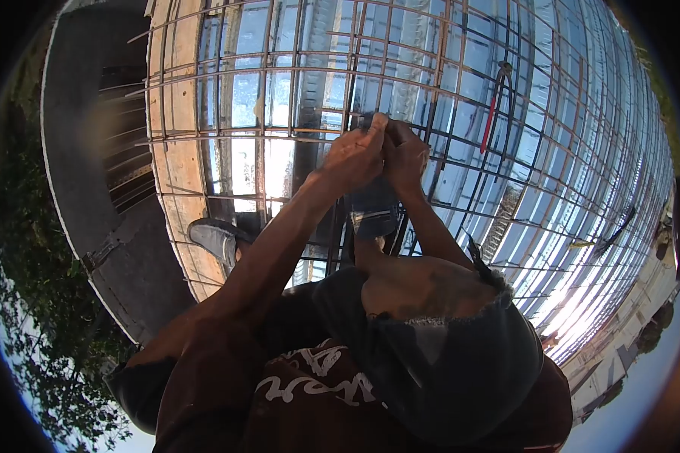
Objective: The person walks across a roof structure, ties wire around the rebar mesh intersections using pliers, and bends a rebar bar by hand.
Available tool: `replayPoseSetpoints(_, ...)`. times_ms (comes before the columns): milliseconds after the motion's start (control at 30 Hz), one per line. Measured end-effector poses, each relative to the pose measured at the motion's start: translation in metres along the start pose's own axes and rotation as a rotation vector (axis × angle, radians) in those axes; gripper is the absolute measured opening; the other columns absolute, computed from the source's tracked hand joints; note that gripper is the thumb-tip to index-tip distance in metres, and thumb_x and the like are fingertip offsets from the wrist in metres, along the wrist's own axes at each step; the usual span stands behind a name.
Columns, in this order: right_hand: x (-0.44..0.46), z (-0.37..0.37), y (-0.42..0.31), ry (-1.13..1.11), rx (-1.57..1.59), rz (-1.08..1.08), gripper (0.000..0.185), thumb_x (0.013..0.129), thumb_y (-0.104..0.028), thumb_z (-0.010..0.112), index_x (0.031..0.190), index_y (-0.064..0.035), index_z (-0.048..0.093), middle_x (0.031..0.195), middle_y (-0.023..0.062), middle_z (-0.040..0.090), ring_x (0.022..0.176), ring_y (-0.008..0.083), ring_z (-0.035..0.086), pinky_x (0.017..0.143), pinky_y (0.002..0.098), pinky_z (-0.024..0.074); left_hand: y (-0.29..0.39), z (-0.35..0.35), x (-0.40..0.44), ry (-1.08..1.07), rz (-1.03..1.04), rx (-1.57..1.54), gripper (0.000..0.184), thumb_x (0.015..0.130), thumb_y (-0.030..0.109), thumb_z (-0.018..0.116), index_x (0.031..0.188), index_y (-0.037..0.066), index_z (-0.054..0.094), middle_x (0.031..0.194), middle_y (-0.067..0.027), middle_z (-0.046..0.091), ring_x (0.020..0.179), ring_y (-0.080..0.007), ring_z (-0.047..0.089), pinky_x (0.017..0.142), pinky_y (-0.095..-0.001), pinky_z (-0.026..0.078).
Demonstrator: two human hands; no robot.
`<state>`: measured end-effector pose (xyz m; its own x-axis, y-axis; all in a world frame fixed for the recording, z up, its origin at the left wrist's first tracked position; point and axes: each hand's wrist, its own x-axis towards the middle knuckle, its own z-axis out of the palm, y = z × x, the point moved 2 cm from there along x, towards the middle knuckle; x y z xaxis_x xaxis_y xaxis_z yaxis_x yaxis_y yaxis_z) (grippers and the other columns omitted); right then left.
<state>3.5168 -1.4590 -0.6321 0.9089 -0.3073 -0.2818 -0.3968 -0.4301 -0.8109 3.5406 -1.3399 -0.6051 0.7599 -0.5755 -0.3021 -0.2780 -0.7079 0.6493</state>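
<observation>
My left hand [355, 156] and my right hand [406, 157] meet over the steel rebar mesh [295, 69], near a bar crossing. Both have their fingers curled and pinched close together. A small dark piece shows by the fingertips, but what they hold is hidden. Below the hands is my one shoe [373, 217], dark and partly covered by the wrists. To the right, a pair of pincers [495, 106] with a red handle lies on the bars.
Shiny corrugated metal decking [242, 98] runs under the mesh. A wooden board [175, 113] forms the left edge, with a grey concrete surface [83, 174] beyond it. My other shoe [217, 240] rests by that board. A dark object [616, 232] lies on the mesh at far right.
</observation>
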Motion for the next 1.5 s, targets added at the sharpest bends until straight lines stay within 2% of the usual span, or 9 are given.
replayPoseSetpoints(233,-0.006,-0.003,-0.003,0.104,-0.268,-0.372,0.008,0.076,-0.007,0.061,0.082,-0.0028,0.063,0.076,0.0117,0.062,0.073,0.0297,0.060,0.066,0.0411,0.0448,-0.028,0.001,0.016,-0.193,-0.103,-0.487,0.022,0.089,0.011,0.042,0.110,0.003,0.041,0.083,-0.0240,0.060,0.082,-0.0391,0.061,0.070,-0.0438,0.048)
replayPoseSetpoints(300,-0.005,0.001,0.003,0.135,-0.208,-0.438,0.007,0.075,-0.005,0.062,0.082,-0.0028,0.062,0.075,0.0117,0.061,0.074,0.0297,0.059,0.066,0.0411,0.0446,-0.035,0.010,0.021,-0.111,0.059,-0.325,0.014,0.098,0.014,0.036,0.106,0.003,0.039,0.070,-0.0095,0.052,0.067,-0.0194,0.049,0.069,-0.0358,0.045)
replayPoseSetpoints(667,-0.003,0.001,-0.002,-0.090,-0.394,-0.667,0.013,0.078,-0.009,0.060,0.090,-0.0038,0.060,0.096,0.0132,0.059,0.084,0.0311,0.057,0.076,0.0427,0.0465,0.015,0.019,0.128,-0.341,0.333,0.481,0.009,0.066,0.001,0.061,0.076,0.002,0.060,0.072,-0.0144,0.061,0.069,-0.0254,0.063,0.054,-0.0369,0.048)
replayPoseSetpoints(767,-0.002,0.022,0.029,-0.152,-0.110,-0.760,0.024,0.082,-0.022,0.054,0.098,-0.0053,0.059,0.102,0.0124,0.057,0.098,0.0286,0.054,0.094,0.0460,0.0371,0.052,0.096,0.162,-0.169,-0.306,0.868,0.008,0.066,0.009,0.067,0.073,0.006,0.065,0.070,-0.0071,0.062,0.061,-0.0196,0.062,0.049,-0.0365,0.050)
replayPoseSetpoints(900,0.006,0.007,-0.045,-0.331,-0.923,-1.061,0.025,0.081,-0.022,0.053,0.100,-0.0062,0.057,0.100,0.0130,0.058,0.098,0.0292,0.055,0.083,0.0438,0.0438,0.093,0.052,0.137,-0.844,-0.100,0.840,0.017,0.069,0.012,0.070,0.085,0.009,0.071,0.081,-0.0084,0.068,0.066,-0.0211,0.066,0.048,-0.0404,0.054)
replayPoseSetpoints(1067,0.029,0.013,-0.054,-0.557,-0.788,-0.204,0.016,0.073,-0.009,0.058,0.088,-0.0074,0.053,0.085,0.0129,0.061,0.080,0.0319,0.062,0.052,0.0436,0.0480,0.125,-0.018,0.110,-0.305,0.258,0.422,0.018,0.080,0.015,0.061,0.093,0.005,0.068,0.084,-0.0141,0.068,0.078,-0.0224,0.067,0.064,-0.0370,0.054)
replayPoseSetpoints(1267,0.044,0.003,0.001,-0.383,-0.062,0.312,0.024,0.072,-0.017,0.064,0.087,-0.0019,0.054,0.072,0.0136,0.063,0.070,0.0316,0.063,0.068,0.0388,0.0490,0.035,-0.112,0.051,0.426,-0.183,-1.195,0.024,0.090,0.014,0.051,0.106,-0.003,0.053,0.078,-0.0143,0.065,0.071,-0.0175,0.064,0.061,-0.0294,0.052)
replayPoseSetpoints(1433,0.085,-0.121,-0.023,0.285,-0.743,-0.386,0.043,0.075,-0.032,0.068,0.099,-0.0001,0.050,0.105,0.0222,0.052,0.094,0.0356,0.053,0.083,0.0448,0.0410,-0.041,-0.072,-0.005,0.136,-0.648,-1.092,0.027,0.089,0.021,0.058,0.098,-0.005,0.055,0.071,-0.0132,0.063,0.050,-0.0145,0.060,0.040,-0.0218,0.045)
replayPoseSetpoints(1500,0.096,-0.157,-0.002,0.293,-0.788,0.106,0.055,0.073,-0.037,0.068,0.105,0.0013,0.046,0.105,0.0285,0.048,0.094,0.0441,0.051,0.086,0.0495,0.0399,-0.030,-0.047,-0.005,0.032,-0.635,-1.011,0.039,0.083,0.031,0.066,0.091,-0.006,0.056,0.067,-0.0139,0.061,0.047,-0.0167,0.060,0.043,-0.0259,0.046)
